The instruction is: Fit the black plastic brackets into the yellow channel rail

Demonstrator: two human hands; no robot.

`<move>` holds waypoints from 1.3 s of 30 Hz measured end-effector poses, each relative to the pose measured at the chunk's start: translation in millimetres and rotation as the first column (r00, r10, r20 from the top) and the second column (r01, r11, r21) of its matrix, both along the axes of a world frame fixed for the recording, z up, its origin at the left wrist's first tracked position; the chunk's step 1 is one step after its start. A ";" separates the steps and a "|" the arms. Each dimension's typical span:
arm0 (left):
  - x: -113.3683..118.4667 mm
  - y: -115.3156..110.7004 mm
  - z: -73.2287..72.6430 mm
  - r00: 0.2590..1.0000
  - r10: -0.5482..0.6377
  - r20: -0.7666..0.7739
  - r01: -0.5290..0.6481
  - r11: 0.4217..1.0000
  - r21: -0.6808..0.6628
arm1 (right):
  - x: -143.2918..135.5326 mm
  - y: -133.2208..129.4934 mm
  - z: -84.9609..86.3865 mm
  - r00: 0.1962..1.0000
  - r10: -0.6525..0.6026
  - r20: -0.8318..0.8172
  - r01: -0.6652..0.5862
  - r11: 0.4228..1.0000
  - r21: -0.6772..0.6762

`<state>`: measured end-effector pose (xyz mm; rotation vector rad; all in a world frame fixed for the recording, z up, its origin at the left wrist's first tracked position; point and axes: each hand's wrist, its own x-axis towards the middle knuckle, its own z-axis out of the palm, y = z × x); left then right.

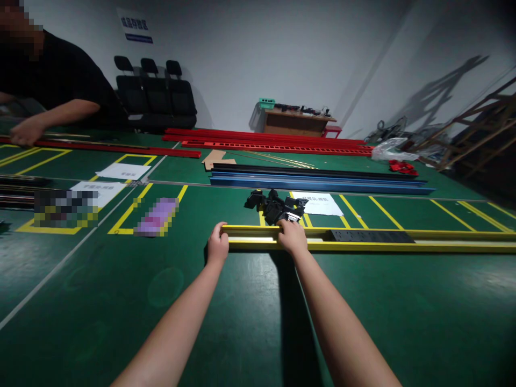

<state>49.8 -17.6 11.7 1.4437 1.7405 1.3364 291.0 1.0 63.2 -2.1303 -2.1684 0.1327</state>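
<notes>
A long yellow channel rail (pixel 451 246) lies across the green surface in front of me and runs out at the right edge. My left hand (pixel 218 246) is closed around its left end. Further along, my right hand (pixel 293 237) grips the same rail, fingers over the far edge and palm above the channel. Inside the channel, right of that hand, sits a flat black slotted strip (pixel 371 236). Just beyond the rail is a pile of small black parts (pixel 276 206), close to my right fingertips. The undersides of both hands are hidden.
Beyond the parts lie a printed white sheet (pixel 322 204), blue and black rails (pixel 314 181) and red rails (pixel 262 141). At the left, a person in a black top reaches toward a red rail (pixel 161 152). Black seats (pixel 157 97) stand by the wall.
</notes>
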 end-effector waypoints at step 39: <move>-1.3 1.7 -2.9 1.000 0.006 0.005 -0.006 1.000 0.003 | 31.0 -9.5 -17.6 0.995 -0.046 -0.092 0.061 0.984 0.167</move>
